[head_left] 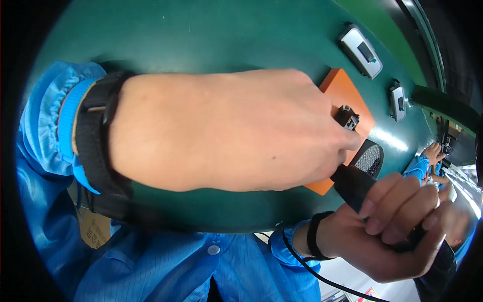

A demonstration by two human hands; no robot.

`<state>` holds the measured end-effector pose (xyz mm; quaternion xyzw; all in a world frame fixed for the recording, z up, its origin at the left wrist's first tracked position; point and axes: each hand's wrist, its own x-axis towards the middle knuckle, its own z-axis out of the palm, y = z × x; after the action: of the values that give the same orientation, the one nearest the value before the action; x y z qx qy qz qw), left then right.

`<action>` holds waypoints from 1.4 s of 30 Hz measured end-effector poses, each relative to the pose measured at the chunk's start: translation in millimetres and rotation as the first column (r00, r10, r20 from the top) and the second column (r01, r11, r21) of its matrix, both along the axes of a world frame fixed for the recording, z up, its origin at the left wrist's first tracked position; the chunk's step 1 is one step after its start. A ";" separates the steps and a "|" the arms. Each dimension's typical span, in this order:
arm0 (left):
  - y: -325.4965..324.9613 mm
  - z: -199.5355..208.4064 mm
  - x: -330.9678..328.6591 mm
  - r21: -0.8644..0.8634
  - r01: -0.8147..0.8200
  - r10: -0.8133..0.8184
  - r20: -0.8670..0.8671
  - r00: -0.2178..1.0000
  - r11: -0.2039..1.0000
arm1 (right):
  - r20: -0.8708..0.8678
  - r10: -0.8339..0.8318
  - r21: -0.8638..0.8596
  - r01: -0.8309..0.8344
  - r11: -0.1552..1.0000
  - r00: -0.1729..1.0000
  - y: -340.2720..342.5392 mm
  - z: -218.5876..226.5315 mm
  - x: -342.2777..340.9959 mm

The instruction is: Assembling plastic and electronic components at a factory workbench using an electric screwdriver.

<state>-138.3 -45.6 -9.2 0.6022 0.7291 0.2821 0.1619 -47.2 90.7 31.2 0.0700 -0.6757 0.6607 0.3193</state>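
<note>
One left hand [302,136], back uppermost, lies over one orange block [347,90] on a green table [201,43]; its curled fingers are largely hidden, and from where I stand I cannot tell whether they grip the one small black part [346,119] just beside them, seen against the block. One right hand [387,231] wraps its fingers firmly about one thick black tool [353,187], the near end of which reaches the left fingers. Beside the block sits one dark tray [378,151] of many small silvery pieces, too fine to count. Two pale cases [360,52], each with a dark window, lie farther off. Wristbands number three: one blue band [69,118] and one black on the left arm, one black on the right. One cardboard box [94,230] at lower left bears dark print. Farther right, another person's hands [432,153] show.
</note>
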 end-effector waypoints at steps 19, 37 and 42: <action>19.8 52.9 -17.5 0.164 -0.068 -0.051 0.629 0.776 0.984 | -0.290 -0.189 -0.212 0.129 0.969 0.938 85.9 44.2 90.8; 31.0 16.5 -184.2 0.383 -0.367 0.530 -0.616 0.582 0.848 | -0.206 -0.280 -0.233 0.231 0.945 0.938 63.7 60.8 85.3; 56.7 22.0 -120.3 -0.090 -0.157 0.155 -0.030 0.987 0.983 | -0.169 -0.352 -0.274 0.300 0.914 0.920 67.4 57.1 83.8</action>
<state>-258.6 11.0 12.9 0.5383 0.7881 0.2532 0.1584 36.6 158.1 88.3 -0.0128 -0.5536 0.6637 0.5029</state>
